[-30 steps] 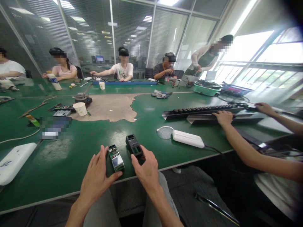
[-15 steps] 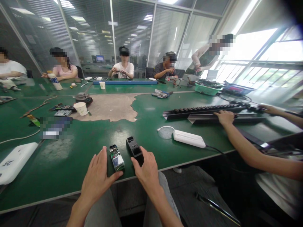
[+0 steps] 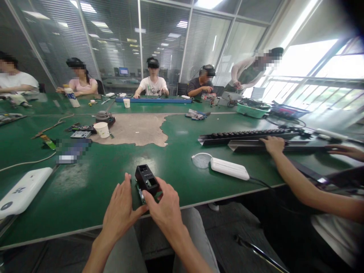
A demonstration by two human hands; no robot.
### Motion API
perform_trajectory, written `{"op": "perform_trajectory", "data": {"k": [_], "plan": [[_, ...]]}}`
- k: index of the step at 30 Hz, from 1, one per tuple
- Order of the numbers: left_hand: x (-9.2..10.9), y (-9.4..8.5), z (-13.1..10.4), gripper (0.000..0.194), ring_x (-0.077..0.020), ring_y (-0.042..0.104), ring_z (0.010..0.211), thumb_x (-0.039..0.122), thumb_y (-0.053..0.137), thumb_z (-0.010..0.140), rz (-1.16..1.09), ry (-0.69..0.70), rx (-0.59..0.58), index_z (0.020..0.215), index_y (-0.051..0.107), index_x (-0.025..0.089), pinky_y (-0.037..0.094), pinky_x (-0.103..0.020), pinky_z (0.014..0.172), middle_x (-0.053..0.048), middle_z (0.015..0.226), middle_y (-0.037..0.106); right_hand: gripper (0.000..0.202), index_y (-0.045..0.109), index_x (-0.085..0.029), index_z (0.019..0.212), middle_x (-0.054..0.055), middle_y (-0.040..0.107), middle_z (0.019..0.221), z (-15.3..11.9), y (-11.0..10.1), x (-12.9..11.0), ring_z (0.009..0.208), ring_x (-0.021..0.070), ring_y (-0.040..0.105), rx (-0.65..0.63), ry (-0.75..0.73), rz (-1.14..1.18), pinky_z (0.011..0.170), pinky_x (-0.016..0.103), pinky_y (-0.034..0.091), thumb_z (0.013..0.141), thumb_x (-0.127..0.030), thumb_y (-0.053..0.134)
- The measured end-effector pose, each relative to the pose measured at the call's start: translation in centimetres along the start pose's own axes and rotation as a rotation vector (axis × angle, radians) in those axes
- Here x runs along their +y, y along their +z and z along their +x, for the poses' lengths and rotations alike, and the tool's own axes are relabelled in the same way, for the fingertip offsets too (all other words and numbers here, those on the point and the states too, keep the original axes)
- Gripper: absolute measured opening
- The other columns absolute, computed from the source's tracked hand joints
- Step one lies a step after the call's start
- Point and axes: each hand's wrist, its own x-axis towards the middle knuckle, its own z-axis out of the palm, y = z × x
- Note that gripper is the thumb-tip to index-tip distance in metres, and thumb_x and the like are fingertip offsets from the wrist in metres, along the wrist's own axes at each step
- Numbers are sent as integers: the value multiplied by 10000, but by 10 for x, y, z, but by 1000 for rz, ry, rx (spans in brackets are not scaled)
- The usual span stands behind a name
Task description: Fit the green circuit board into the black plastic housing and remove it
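A black plastic housing (image 3: 145, 178) with rectangular openings in its top is gripped by my right hand (image 3: 165, 203), thumb on the near side and fingers on the right. Below and partly hidden by it is a green circuit board (image 3: 141, 194), its left edge showing. Whether the housing touches the board I cannot tell. My left hand (image 3: 121, 206) rests at the table edge just left of the board, fingers stretched out and thumb pointing toward the board's near end.
On the green table (image 3: 176, 167), a white power adapter (image 3: 229, 168) lies to the right and a white device (image 3: 24, 191) to the left. A paper cup (image 3: 101, 130) stands farther back. At right, a neighbour's hand (image 3: 273, 146) touches a long black metal channel (image 3: 250, 145).
My right hand has carried the black housing leftward, from beside the circuit board to over it. My left hand stays nearly in place. Across the table, a person's hands have moved apart and lower.
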Motion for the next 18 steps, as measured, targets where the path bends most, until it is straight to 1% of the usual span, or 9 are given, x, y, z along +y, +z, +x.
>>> {"op": "perform_trajectory", "data": {"k": [4, 7, 10, 15, 18], "plan": [[1, -3, -1, 987, -342, 344, 1328, 448, 545, 809, -37, 12, 2, 1465, -116, 122, 271, -558, 1079, -203, 1489, 268, 395, 566, -207, 1126, 47, 639, 967, -4, 8, -8, 869, 221, 566, -23, -24, -86, 789, 331, 432, 755, -305, 661], [1, -4, -1, 984, -345, 321, 1339, 397, 549, 799, -59, 2, -10, 1464, -122, 123, 255, -562, 1086, -198, 1496, 253, 417, 545, -193, 1148, 66, 628, 1003, -7, 11, -10, 903, 232, 556, -31, -35, -139, 807, 342, 427, 763, -310, 653], [0, -5, -2, 1014, -352, 302, 1347, 378, 575, 770, -97, 1, -11, 1465, -122, 135, 244, -570, 1088, -190, 1495, 260, 445, 508, -189, 1194, 75, 616, 1049, -12, 14, -8, 946, 241, 543, -32, -44, -173, 834, 354, 419, 781, -306, 629], [1, -6, -3, 1011, -348, 282, 1357, 316, 576, 752, -107, -5, -18, 1466, -121, 150, 225, -566, 1097, -176, 1505, 240, 411, 517, -177, 1145, 83, 617, 997, -19, 20, -2, 926, 253, 537, -66, -42, -242, 815, 363, 420, 764, -282, 627], [2, -7, -3, 1015, -345, 281, 1357, 290, 574, 745, -100, -3, -20, 1464, -128, 145, 228, -560, 1097, -179, 1500, 251, 389, 520, -185, 1128, 77, 614, 990, -22, 22, 2, 917, 251, 534, -67, -37, -237, 805, 360, 423, 766, -287, 620]]}}
